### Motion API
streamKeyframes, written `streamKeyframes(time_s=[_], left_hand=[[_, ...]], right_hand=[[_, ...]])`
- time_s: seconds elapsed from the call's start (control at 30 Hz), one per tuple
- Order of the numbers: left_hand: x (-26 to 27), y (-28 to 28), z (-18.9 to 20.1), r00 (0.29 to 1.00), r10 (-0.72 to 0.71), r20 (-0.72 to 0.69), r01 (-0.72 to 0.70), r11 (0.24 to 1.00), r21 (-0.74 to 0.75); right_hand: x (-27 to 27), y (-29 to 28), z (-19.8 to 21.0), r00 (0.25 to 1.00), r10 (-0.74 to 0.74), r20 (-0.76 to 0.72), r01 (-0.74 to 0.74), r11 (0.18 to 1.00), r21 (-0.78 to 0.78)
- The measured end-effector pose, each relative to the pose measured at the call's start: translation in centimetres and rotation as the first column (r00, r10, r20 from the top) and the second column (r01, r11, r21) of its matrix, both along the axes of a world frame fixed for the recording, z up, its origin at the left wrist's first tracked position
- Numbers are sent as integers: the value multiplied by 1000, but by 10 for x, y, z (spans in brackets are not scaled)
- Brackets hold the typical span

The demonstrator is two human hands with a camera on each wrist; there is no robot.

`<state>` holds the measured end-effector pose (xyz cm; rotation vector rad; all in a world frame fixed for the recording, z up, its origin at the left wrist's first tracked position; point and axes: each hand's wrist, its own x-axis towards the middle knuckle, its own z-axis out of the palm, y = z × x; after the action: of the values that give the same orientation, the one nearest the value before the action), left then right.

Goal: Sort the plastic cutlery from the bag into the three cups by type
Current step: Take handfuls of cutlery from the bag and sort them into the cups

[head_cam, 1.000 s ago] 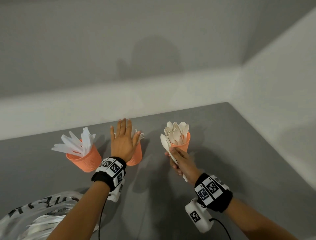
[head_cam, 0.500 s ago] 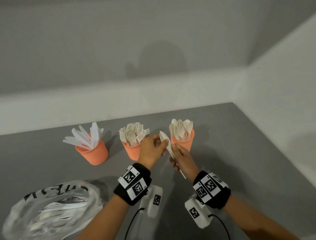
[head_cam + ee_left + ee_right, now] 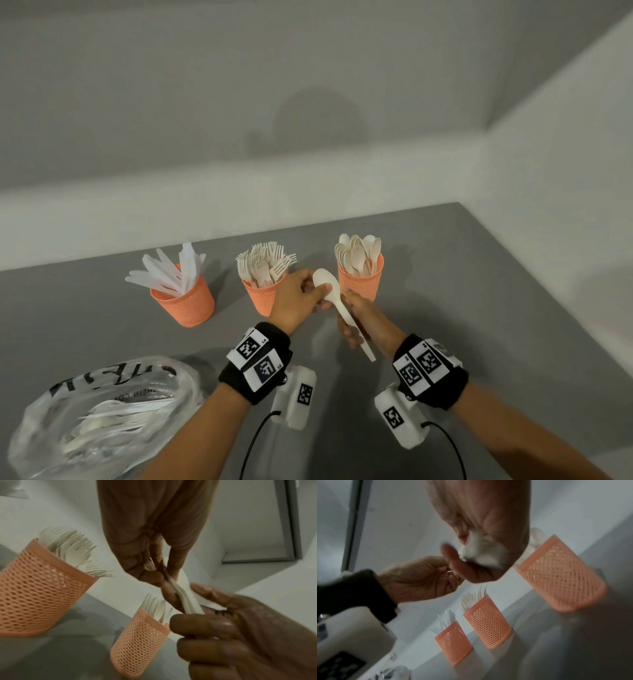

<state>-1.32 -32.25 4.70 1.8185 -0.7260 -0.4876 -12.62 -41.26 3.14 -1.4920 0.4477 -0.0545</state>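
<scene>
Both hands hold white plastic spoons [image 3: 337, 305] between the fork cup and the spoon cup. My right hand [image 3: 359, 317] grips the handles; the left wrist view shows more than one spoon [image 3: 185, 601] stacked there. My left hand [image 3: 301, 298] pinches the bowl end with thumb and fingers. Three orange mesh cups stand in a row: the knife cup [image 3: 186, 299] at the left, the fork cup [image 3: 262, 294] in the middle, the spoon cup [image 3: 361, 279] at the right. The clear plastic bag [image 3: 99, 418] with more white cutlery lies at the near left.
The grey table [image 3: 479, 308] meets white walls at the back and the right. Cables run from the wrist cameras towards me.
My left hand came off the fork cup, moved right and took hold of the spoon's bowl. My right hand has kept its grip on the handles, a little nearer to me.
</scene>
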Motion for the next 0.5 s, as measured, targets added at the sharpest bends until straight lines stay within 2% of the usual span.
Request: streamKeyframes(time_s=[0.13,0.2,0.27,0.33,0.37,0.43,0.5], left_hand=[[-9,-6,1,988,46,149,-46,999,-5],[-14,-10,5,993,44,112,-40,998,-40],[-17,-11,10,999,9,30,-7,997,-83],[-19,-9,16,1000,-16,-19,14,992,-124],[-19,-7,20,1000,-11,-23,8,990,-139],[-15,2,25,999,38,-4,-38,985,-168],[-7,17,30,993,120,19,-114,972,-205]], right_hand=[[6,-5,10,992,-75,99,88,986,-139],[14,-10,7,979,-116,167,154,960,-235],[21,-16,4,958,-182,222,240,933,-270],[23,-23,9,928,-269,259,323,926,-194],[24,-27,15,901,-321,293,361,928,-95],[23,-39,33,831,-413,373,431,901,37],[26,-53,48,751,-506,424,525,847,82]])
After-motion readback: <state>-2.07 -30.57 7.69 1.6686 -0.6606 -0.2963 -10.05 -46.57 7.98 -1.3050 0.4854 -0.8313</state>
